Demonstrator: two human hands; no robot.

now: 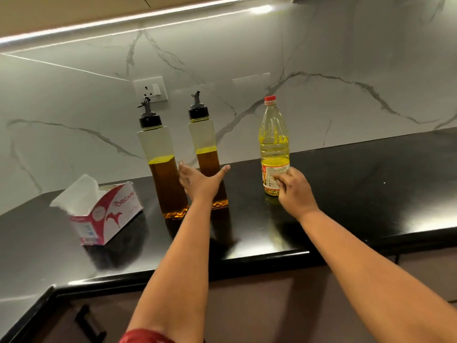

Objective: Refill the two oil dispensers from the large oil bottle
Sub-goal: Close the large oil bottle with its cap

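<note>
We are spreading our left hand [199,180] wide before the right dispenser [207,154]; our right hand [293,191] is curling its grip around the oil bottle [274,144].

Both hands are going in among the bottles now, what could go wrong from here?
The left hand is spread between two tall, narrow oil dispensers; a nudge could topple either. The large oil bottle still wears its red cap, and the right hand reaches only its base, so lifting may tip it.

Both bare forearms reach up toward twelve o'clock; the left hand [200,184] is spread, thumb out toward two o'clock, fingers toward eleven; the right hand [294,191] lies at its three o'clock, fingers curled.
</note>
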